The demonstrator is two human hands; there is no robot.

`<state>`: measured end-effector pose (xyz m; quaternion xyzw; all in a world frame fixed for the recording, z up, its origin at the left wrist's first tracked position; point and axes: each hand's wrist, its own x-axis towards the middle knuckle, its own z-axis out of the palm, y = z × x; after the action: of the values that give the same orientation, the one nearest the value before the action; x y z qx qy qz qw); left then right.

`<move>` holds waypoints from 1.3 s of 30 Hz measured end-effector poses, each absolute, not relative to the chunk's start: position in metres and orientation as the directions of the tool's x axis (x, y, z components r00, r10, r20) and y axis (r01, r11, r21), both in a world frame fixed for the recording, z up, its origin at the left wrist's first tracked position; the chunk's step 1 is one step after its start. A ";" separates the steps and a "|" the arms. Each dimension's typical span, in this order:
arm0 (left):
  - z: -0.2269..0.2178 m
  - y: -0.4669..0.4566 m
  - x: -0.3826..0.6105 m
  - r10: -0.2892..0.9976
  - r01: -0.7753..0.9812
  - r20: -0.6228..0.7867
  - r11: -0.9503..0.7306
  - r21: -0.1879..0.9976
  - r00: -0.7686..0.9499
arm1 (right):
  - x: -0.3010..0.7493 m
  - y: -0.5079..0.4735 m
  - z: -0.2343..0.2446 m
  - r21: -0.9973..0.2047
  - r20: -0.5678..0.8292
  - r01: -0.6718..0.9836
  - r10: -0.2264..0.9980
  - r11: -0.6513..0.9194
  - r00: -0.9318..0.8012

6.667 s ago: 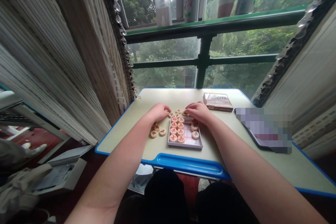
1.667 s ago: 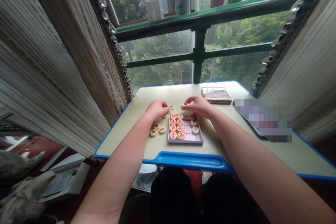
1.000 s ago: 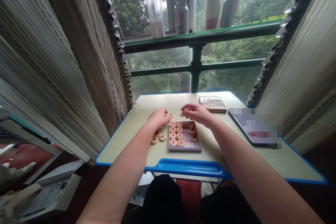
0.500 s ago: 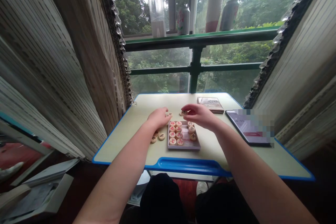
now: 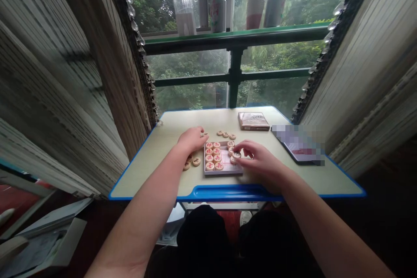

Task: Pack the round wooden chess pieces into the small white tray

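Note:
A shallow open box on the table holds round wooden Chinese chess pieces. Two columns of red-marked pieces fill its left half, and dark-marked pieces stand in a column along its right side. Over that right column, my right hand pinches a Chinese chess piece between thumb and fingers. My left hand is beyond the box's left corner, its thumb and fingertips closed about another piece. Loose pieces lie under and beside my left wrist, partly hidden. Three more sit behind the box.
A flat printed box lid lies at the back right of the blue-edged table. Right of it is a phone, partly blurred out. Cans and stacked cups stand on the window ledge. Curtains hang on both sides.
My right hand has come from behind the box to its right column, carrying a piece. Three pieces behind the box now show. My left hand stays by its piece; the whole view has shifted slightly.

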<state>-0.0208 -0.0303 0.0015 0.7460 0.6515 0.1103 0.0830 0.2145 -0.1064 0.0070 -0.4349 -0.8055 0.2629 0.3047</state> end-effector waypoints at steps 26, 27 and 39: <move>0.001 -0.029 -0.023 0.984 0.938 0.051 -0.180 0.295 0.173 | 0.212 -0.099 -0.002 -0.542 0.300 0.583 0.787 0.606 -0.539; 0.000 -0.029 -0.023 0.984 0.938 0.050 -0.180 0.295 0.173 | 0.212 -0.099 -0.002 -0.541 0.302 0.583 0.787 0.606 -0.537; 0.000 -0.029 -0.021 0.984 0.936 0.048 -0.177 0.305 0.171 | 0.211 -0.098 -0.003 -0.551 0.300 0.588 0.798 0.592 -0.523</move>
<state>-0.0214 -0.0290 0.0004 0.7582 0.6330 0.1175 0.1030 0.2106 -0.0985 -0.0032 -0.4073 -0.8506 0.1948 0.2695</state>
